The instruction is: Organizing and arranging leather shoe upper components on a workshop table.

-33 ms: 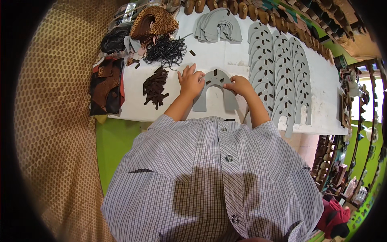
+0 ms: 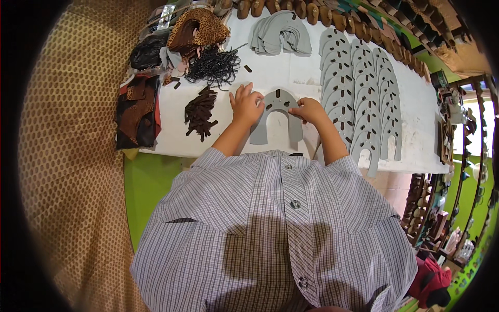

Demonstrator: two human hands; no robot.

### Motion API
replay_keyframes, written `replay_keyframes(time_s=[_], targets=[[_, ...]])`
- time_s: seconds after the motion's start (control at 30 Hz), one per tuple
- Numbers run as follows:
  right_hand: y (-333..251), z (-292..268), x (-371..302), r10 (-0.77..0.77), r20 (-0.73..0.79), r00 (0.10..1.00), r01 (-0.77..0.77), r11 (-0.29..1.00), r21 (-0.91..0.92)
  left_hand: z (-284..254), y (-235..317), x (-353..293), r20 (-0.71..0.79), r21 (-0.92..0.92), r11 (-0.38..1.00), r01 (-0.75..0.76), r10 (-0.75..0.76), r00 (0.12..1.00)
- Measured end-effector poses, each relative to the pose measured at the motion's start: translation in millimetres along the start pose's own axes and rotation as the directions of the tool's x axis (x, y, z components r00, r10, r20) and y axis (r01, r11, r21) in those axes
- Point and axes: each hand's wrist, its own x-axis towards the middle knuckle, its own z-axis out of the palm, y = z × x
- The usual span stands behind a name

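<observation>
Grey arch-shaped piece (image 2: 278,103) lies on the white desk (image 2: 422,150), near the front edge and roughly midway along it, its two legs toward the wearer. The right hand (image 2: 310,110) pinches its right shoulder between thumb and fingertips; the left hand (image 2: 246,106) is at its left shoulder, outer fingers spread, though I cannot tell whether its thumb and forefinger close on the edge. One hand to each side probably keeps the flat sheet from turning. The pile of dark brown strips (image 2: 200,114), left of the hands, seems set there for easy reach. Toward the right end, three columns of grey pieces (image 2: 362,96) overlap, perhaps to save room while leaving their tops in view; a looser grey stack (image 2: 271,32) lies by the far edge. The piece looks smooth, matt and thin, with three dark marks (image 2: 278,93) across its curve. Near the far left corner, a black tangle (image 2: 213,66) looks beaded, beside leopard-print material (image 2: 212,30).
</observation>
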Motion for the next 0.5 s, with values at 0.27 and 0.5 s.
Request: replay_keyframes(time_s=[0.27, 0.5], targets=[[8.7, 12.7, -6.8, -0.356, -0.388, 0.85, 0.195, 0.897, -0.397, 6.9, -1.5, -2.4, 0.014, 0.028, 0.999, 0.021, -0.021, 1.0], [14.5, 26.4, -9.9, -0.661, -0.238, 0.712, 0.439, 0.682, -0.585, 11.3, 7.4, 9.2, 0.033, -0.008, 0.997, -0.08, 0.08, 0.996]])
